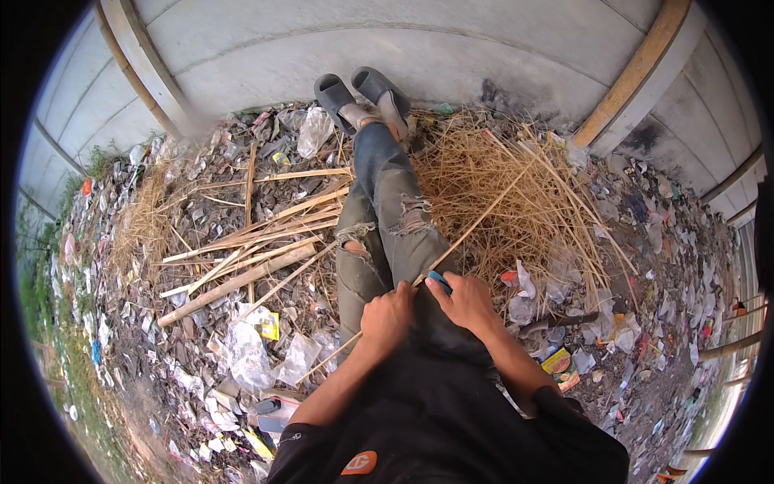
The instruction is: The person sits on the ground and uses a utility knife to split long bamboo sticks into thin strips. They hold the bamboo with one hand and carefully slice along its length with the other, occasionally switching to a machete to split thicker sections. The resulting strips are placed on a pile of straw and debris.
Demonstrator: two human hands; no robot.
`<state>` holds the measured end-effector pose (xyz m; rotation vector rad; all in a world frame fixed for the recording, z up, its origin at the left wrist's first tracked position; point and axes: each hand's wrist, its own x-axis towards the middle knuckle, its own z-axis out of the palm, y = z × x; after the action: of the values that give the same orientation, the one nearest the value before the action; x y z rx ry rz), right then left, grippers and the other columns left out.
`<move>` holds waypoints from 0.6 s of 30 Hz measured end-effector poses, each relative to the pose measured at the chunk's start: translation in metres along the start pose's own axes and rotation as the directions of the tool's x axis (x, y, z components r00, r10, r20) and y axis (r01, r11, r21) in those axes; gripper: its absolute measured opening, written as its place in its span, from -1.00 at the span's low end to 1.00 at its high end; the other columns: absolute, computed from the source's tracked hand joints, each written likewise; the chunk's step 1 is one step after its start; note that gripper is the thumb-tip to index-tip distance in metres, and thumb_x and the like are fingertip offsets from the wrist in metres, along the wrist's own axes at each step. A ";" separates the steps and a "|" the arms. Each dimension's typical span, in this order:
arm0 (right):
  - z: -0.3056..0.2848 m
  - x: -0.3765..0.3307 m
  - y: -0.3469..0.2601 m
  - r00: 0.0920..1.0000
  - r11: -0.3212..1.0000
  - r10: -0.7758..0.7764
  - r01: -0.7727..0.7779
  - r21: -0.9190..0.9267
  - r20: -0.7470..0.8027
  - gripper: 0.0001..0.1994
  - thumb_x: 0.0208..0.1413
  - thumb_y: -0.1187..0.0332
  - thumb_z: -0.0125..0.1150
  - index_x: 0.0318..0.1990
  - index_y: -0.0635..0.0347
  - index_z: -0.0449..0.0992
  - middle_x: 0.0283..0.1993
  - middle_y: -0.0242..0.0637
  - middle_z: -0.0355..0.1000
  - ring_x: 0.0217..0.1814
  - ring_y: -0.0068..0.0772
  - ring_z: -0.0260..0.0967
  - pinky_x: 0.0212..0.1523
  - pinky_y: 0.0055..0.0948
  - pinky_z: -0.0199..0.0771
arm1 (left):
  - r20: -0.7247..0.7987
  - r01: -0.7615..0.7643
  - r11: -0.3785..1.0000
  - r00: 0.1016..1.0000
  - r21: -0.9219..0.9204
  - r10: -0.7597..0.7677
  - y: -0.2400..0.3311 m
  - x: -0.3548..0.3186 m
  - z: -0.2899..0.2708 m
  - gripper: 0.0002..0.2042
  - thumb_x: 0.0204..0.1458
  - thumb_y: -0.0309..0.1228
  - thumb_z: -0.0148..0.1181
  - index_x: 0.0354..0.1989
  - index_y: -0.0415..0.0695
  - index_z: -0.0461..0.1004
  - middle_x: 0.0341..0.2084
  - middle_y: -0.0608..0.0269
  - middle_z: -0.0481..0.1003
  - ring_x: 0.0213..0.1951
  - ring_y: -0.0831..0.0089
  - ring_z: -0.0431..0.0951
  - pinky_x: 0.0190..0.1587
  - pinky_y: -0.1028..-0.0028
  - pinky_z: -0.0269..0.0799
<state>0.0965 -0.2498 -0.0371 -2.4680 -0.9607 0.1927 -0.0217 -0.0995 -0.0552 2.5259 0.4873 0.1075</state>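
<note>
Holding a thin bamboo strip diagonally, blue tool right beside it

Strip sits approx. mid-frame, over the crossed legs; long axis runs lower L to upper R of frame, far end over the straw-like shavings. L hand is nearer: strip passes thru its fist, w/ the tail end slanting out toward the lower L, past the L forearm. R hand is just R of it, tool tip end pointing up-L at the strip.

Fingers: L curled tight round the strip, no visible gap. R also closed, thumb along the blue tool; blade or edge, if any, is hidden, & can't tell if R fingertips touch the strip too.

Further out: split bamboo strips plus a thicker bamboo pole L of the legs, clear plastic bag below the pole, grey slip-on shoes top ctr. vs. the pale wall.
</note>
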 end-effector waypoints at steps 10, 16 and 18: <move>0.019 0.002 0.023 1.000 1.000 0.029 -0.029 -0.007 0.000 -0.43 0.36 -0.12 0.09 -0.47 0.24 0.51 -0.58 0.06 0.47 -0.46 0.24 0.49 -0.40 0.05 0.45 | -0.009 -0.057 0.995 0.998 0.080 0.058 -0.016 0.017 0.028 -0.72 0.37 -0.19 0.02 -0.25 -0.16 0.42 -0.54 -0.06 0.61 -0.48 -0.14 0.64 -0.44 -0.04 0.55; 0.022 0.000 0.037 0.998 0.999 0.047 -0.048 -0.018 -0.036 -0.42 0.36 -0.13 0.08 -0.48 0.25 0.51 -0.57 0.08 0.47 -0.46 0.24 0.48 -0.41 0.04 0.45 | 0.001 -0.094 0.994 0.996 0.059 0.094 -0.009 0.034 0.047 -0.71 0.38 -0.18 0.01 -0.25 -0.17 0.40 -0.57 -0.11 0.59 -0.48 -0.16 0.64 -0.45 -0.06 0.55; 0.023 -0.001 0.039 0.997 0.997 0.069 -0.069 -0.016 -0.022 -0.42 0.36 -0.13 0.08 -0.48 0.25 0.51 -0.57 0.09 0.47 -0.46 0.25 0.48 -0.41 0.05 0.44 | 0.008 -0.087 0.994 0.996 0.065 0.086 -0.005 0.036 0.047 -0.71 0.38 -0.18 -0.01 -0.24 -0.17 0.39 -0.57 -0.11 0.59 -0.49 -0.16 0.64 -0.46 -0.06 0.55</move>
<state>0.1123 -0.2664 -0.0757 -2.5149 -0.8723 0.1811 0.0183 -0.1069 -0.0984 2.6108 0.3851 0.1197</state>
